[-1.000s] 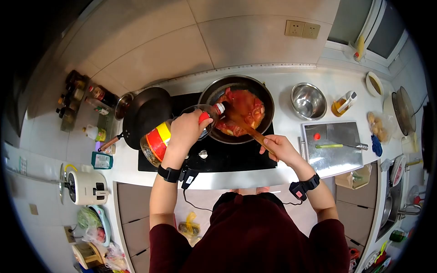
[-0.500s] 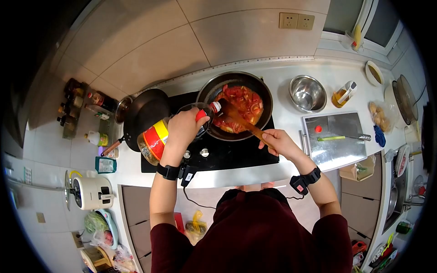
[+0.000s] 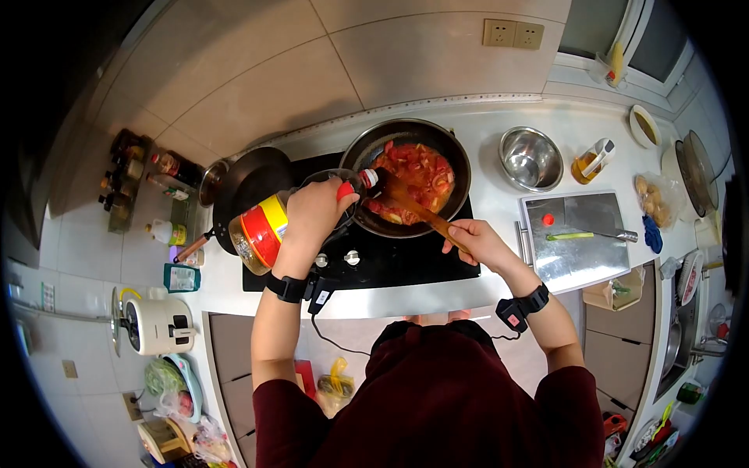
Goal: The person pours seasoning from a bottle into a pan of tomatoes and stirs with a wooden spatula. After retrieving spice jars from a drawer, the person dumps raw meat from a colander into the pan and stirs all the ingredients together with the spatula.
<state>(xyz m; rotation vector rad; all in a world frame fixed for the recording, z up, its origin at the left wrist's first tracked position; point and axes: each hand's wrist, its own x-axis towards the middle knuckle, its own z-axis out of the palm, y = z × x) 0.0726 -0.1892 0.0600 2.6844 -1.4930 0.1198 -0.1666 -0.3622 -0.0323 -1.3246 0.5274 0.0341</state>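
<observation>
My left hand (image 3: 312, 210) is wrapped around a large sauce bottle (image 3: 261, 232) with a red and yellow label. The bottle lies tilted almost level, its neck (image 3: 368, 179) over the left side of the frying pan (image 3: 462, 156). Dark liquid shows near the neck; whether any is flowing out I cannot tell. Chopped tomatoes (image 3: 417, 173) in red juice fill the pan. My right hand (image 3: 476, 242) grips the handle of a wooden spatula (image 3: 427, 216), whose blade reaches into the tomatoes, close to the bottle's mouth.
A second dark pan (image 3: 250, 183) sits left on the black cooktop (image 3: 406, 261). To the right are a steel bowl (image 3: 530, 159), an oil bottle (image 3: 593, 161) and a cutting board (image 3: 573, 257) bearing a red cap (image 3: 548, 220), green stalk and knife. Several bottles (image 3: 166, 232) line the left.
The view has shifted slightly. My left hand still has the bottle tilted over the pan, in nearly the same pose. The spatula and my right hand have barely moved.
</observation>
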